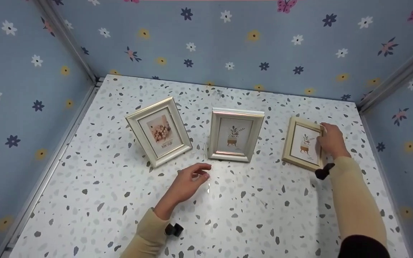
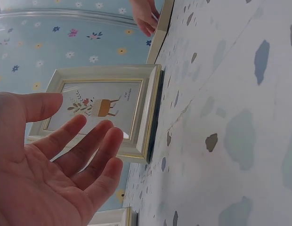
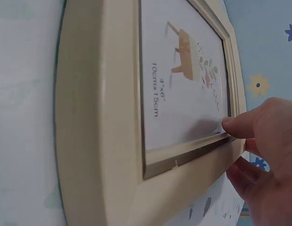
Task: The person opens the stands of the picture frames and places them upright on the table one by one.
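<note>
Head: I've got the right hand (image 1: 332,139) on the right photo frame (image 1: 289,139), low on the desk (image 1: 228,218) by the side wall (image 1: 405,161). Middle photo frame (image 1: 252,138) and left photo frame (image 1: 142,138) stand leaning back; can't see what props them. Contents: potted-plant print (image 1: 305,141) in the right one, similar vase print (image 1: 232,138) in the middle, flower print (image 1: 161,132) in the left.

Left wrist: left hand (image 2: 66,165) grip released, fingers loose, in front of the middle frame.

Right wrist: grip pinches the frame's edge, thumb on the front; likely an edge hold because it lies so low.
</note>
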